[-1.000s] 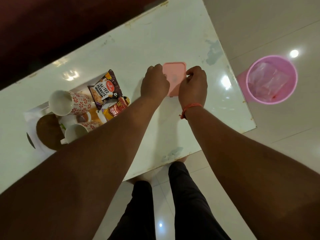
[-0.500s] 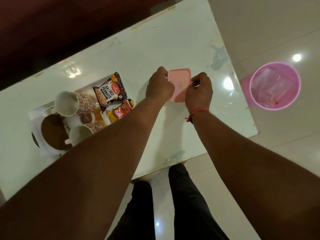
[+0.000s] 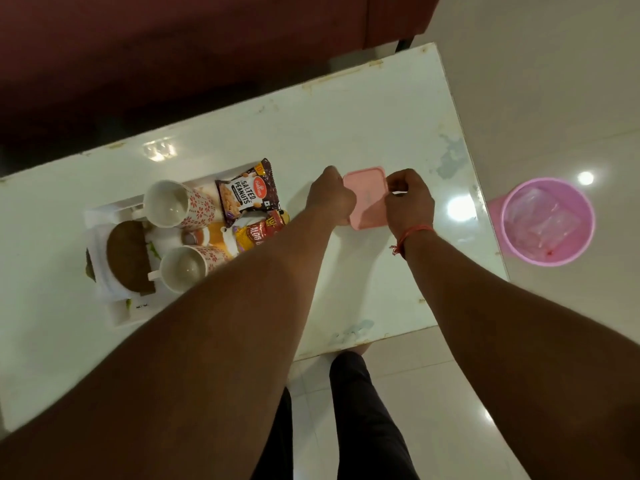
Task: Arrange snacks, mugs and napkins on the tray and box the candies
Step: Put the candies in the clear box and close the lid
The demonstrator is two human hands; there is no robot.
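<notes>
A pink lidded box (image 3: 367,197) lies on the white table (image 3: 346,116), right of centre. My left hand (image 3: 330,195) grips its left edge and my right hand (image 3: 408,199) grips its right edge; both press on the lid. What is inside the box is hidden. To the left sits a white tray (image 3: 117,315) holding two floral mugs on their sides (image 3: 176,204) (image 3: 188,268), a salted peanuts packet (image 3: 247,192), a red and yellow snack packet (image 3: 261,232) and a brown round thing on white napkins (image 3: 126,256).
A pink waste bin (image 3: 549,221) with a plastic liner stands on the tiled floor right of the table. A dark red sofa (image 3: 173,46) runs along the table's far side. My legs (image 3: 363,427) are at the table's near edge.
The view has tilted and shifted, so the table sits lower in the frame. Both hands have stayed on the pink box's lid, with the right fingers moved to its far right corner.
</notes>
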